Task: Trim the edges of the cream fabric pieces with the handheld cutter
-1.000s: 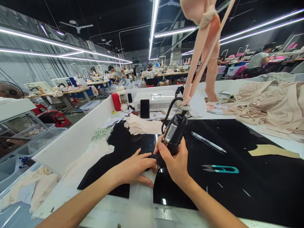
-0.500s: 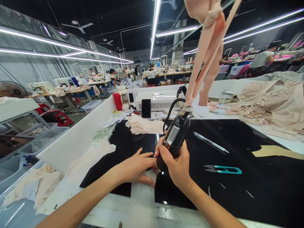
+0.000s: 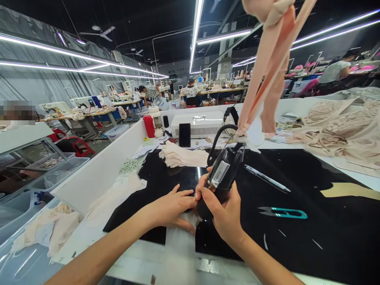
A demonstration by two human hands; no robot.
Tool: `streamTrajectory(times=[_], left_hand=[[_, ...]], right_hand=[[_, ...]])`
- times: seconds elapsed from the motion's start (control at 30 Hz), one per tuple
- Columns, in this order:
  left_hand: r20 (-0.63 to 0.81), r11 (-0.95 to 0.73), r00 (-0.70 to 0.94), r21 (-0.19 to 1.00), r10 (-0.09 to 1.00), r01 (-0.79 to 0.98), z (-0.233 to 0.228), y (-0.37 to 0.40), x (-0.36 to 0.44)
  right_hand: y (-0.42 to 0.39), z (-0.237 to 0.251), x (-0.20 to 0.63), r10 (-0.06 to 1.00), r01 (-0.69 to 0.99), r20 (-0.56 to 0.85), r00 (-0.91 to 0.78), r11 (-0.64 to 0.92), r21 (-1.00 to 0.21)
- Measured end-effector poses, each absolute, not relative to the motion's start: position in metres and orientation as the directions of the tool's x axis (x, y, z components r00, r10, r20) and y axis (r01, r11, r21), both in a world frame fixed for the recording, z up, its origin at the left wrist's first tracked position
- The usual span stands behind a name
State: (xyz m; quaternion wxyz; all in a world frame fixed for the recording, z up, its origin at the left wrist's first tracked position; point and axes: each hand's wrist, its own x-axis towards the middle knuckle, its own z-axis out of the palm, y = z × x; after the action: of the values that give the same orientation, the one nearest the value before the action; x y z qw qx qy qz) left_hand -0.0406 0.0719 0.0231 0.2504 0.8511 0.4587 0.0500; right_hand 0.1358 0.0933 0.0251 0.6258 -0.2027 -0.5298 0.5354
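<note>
My right hand (image 3: 224,211) grips a black hand-held tool (image 3: 221,178) with a silver plate and a black cable, its tip pressed down on the black table surface (image 3: 297,186). My left hand (image 3: 172,208) lies flat, fingers spread, on a pale fabric strip (image 3: 178,245) right beside the tool's tip. Pink fabric strips (image 3: 268,75) hang from above, tied near the tool's cable.
Teal thread snips (image 3: 283,213) and a pen (image 3: 265,178) lie to the right. A stack of beige fabric pieces (image 3: 182,156), a phone (image 3: 184,135), a white machine box (image 3: 200,123) and a red bottle (image 3: 149,126) stand behind. Beige lace fabric (image 3: 341,132) is heaped far right. People work at distant tables.
The view has shifted slightly; both hands and the tool stay in nearly the same place on the fabric strip. The hanging strips swing a little.
</note>
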Motion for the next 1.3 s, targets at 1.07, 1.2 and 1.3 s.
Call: streamTrajectory(times=[1.07, 1.2, 1.3], left_hand=[[-0.114, -0.494, 0.598, 0.455, 0.793, 0.741, 0.02, 0.073, -0.037], [-0.141, -0.476, 0.584, 0.443, 0.8, 0.76, 0.021, 0.073, -0.037], [-0.136, -0.477, 0.585, 0.448, 0.8, 0.756, 0.021, 0.074, -0.037]], right_hand=[[0.105, 0.01, 0.145, 0.942, -0.403, 0.322, -0.097, 0.258, -0.878], [0.099, 0.015, 0.143, 0.944, -0.446, 0.317, -0.088, 0.248, -0.86], [0.101, 0.014, 0.143, 0.931, -0.46, 0.349, -0.106, 0.265, -0.847]])
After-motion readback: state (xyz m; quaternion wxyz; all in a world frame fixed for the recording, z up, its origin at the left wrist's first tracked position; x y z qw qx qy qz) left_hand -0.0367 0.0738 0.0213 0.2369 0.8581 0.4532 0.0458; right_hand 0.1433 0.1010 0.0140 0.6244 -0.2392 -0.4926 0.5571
